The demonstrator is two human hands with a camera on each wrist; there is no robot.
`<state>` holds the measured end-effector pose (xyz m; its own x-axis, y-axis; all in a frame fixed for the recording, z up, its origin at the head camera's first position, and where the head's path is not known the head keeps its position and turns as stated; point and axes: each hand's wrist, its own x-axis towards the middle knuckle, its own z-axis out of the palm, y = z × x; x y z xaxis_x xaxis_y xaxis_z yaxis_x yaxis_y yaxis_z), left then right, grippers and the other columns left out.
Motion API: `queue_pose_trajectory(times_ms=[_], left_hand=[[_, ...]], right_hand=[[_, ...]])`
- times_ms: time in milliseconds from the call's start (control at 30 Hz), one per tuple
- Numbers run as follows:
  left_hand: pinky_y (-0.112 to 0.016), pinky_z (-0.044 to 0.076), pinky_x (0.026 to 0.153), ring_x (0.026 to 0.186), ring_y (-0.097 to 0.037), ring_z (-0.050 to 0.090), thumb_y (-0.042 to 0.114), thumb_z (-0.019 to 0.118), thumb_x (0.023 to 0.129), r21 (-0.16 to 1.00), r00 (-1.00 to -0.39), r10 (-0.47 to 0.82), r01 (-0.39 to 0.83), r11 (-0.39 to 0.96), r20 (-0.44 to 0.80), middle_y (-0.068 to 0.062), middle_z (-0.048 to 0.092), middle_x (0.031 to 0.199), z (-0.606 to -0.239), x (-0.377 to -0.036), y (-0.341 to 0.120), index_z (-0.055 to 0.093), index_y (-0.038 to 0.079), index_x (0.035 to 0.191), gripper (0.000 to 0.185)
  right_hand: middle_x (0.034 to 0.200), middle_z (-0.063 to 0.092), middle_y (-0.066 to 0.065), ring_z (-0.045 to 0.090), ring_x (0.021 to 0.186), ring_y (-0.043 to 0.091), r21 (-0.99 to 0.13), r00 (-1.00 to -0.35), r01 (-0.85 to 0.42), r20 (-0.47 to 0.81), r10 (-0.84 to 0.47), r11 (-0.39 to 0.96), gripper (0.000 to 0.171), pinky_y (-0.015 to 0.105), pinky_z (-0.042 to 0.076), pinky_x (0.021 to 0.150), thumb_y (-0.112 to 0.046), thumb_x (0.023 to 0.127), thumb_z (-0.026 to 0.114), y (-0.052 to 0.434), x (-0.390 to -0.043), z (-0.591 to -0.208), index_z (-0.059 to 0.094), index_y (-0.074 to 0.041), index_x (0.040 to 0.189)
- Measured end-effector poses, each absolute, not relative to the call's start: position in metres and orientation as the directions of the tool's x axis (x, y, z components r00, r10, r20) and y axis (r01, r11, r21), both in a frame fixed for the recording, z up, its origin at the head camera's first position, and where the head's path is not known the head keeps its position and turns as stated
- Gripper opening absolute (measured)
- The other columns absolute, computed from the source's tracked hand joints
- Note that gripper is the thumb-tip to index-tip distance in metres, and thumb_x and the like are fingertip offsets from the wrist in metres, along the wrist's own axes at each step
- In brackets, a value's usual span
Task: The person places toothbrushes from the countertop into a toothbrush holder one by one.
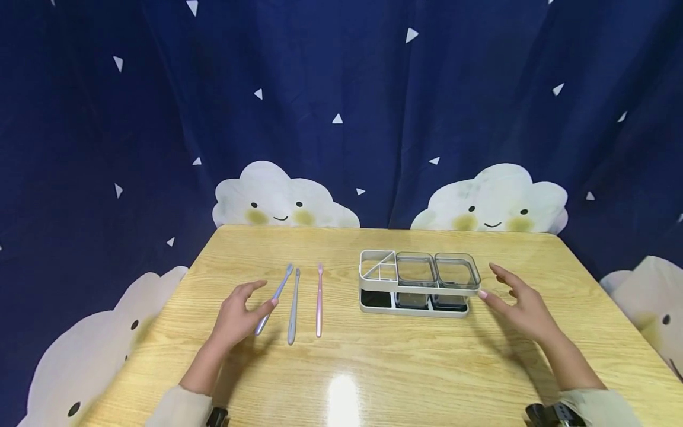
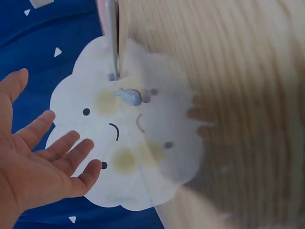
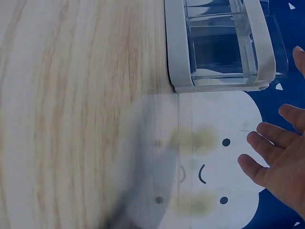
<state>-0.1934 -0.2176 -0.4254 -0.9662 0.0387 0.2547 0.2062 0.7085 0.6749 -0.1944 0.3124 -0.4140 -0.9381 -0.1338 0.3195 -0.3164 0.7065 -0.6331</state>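
Observation:
Three toothbrushes lie side by side on the wooden table (image 1: 373,367): a light blue one (image 1: 281,283), a grey one (image 1: 293,305) and a pink one (image 1: 319,299). My left hand (image 1: 246,301) hovers with fingers spread just left of the blue brush, thumb tip close to its handle, holding nothing. In the left wrist view the open left hand (image 2: 43,162) faces a bluish brush head (image 2: 131,97). A white holder (image 1: 416,291) with two clear cups (image 1: 456,271) stands right of centre. My right hand (image 1: 507,293) is open beside the holder's right end. The right wrist view shows the holder (image 3: 176,47) and the right hand (image 3: 279,157).
A dark blue curtain with white clouds (image 1: 283,198) hangs behind and around the table. The table's front half holds nothing but a light glare (image 1: 341,397). The holder's left part is a divided white compartment (image 1: 379,265).

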Motion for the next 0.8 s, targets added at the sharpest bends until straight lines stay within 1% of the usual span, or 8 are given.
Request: queue_pose_trajectory(times_ms=[167, 400, 533, 700, 800], left_hand=[[-0.057, 0.037, 0.088, 0.115, -0.040, 0.045, 0.036, 0.069, 0.083, 0.719, -0.975, 0.069, 0.203, 0.664, 0.211, -0.017, 0.048, 0.132, -0.427, -0.198, -0.220, 0.052, 0.007, 0.130, 0.057], [-0.059, 0.033, 0.093, 0.119, -0.042, 0.041, 0.038, 0.069, 0.083, 0.750, -0.975, 0.135, 0.221, 0.624, 0.175, -0.016, 0.044, 0.136, -0.430, -0.205, -0.225, 0.049, 0.012, 0.133, 0.060], [-0.058, 0.034, 0.092, 0.119, -0.043, 0.041, 0.037, 0.070, 0.082, 0.754, -0.978, 0.146, 0.209, 0.623, 0.151, -0.017, 0.043, 0.136, -0.432, -0.209, -0.227, 0.048, 0.012, 0.135, 0.062], [-0.057, 0.034, 0.093, 0.119, -0.043, 0.042, 0.036, 0.069, 0.083, 0.776, -0.983, 0.148, 0.180, 0.605, 0.112, -0.017, 0.043, 0.137, -0.435, -0.213, -0.228, 0.047, 0.010, 0.135, 0.062], [-0.056, 0.037, 0.092, 0.118, -0.043, 0.043, 0.035, 0.069, 0.084, 0.789, -0.985, 0.147, 0.162, 0.593, 0.092, -0.019, 0.044, 0.135, -0.438, -0.216, -0.230, 0.046, 0.010, 0.136, 0.063]], right_hand=[[0.137, 0.037, 0.028, 0.035, 0.120, 0.048, -0.662, -0.940, -0.323, 0.310, -0.145, 0.676, 0.068, 0.063, 0.031, 0.089, -0.028, 0.091, 0.061, 0.310, -0.201, -0.416, 0.027, -0.004, 0.145], [0.140, 0.035, 0.026, 0.036, 0.121, 0.047, -0.682, -0.936, -0.341, 0.310, -0.167, 0.647, 0.068, 0.062, 0.032, 0.088, -0.025, 0.091, 0.061, 0.305, -0.211, -0.415, 0.026, -0.006, 0.146], [0.141, 0.034, 0.026, 0.036, 0.121, 0.047, -0.696, -0.931, -0.358, 0.315, -0.183, 0.623, 0.069, 0.062, 0.032, 0.088, -0.022, 0.090, 0.062, 0.300, -0.216, -0.414, 0.025, -0.008, 0.147], [0.141, 0.033, 0.026, 0.034, 0.122, 0.046, -0.710, -0.932, -0.360, 0.308, -0.192, 0.605, 0.071, 0.063, 0.032, 0.089, -0.023, 0.090, 0.062, 0.296, -0.222, -0.416, 0.024, -0.009, 0.147], [0.142, 0.031, 0.026, 0.032, 0.124, 0.046, -0.726, -0.936, -0.350, 0.293, -0.194, 0.592, 0.072, 0.063, 0.031, 0.089, -0.024, 0.090, 0.063, 0.293, -0.226, -0.418, 0.022, -0.010, 0.148]])
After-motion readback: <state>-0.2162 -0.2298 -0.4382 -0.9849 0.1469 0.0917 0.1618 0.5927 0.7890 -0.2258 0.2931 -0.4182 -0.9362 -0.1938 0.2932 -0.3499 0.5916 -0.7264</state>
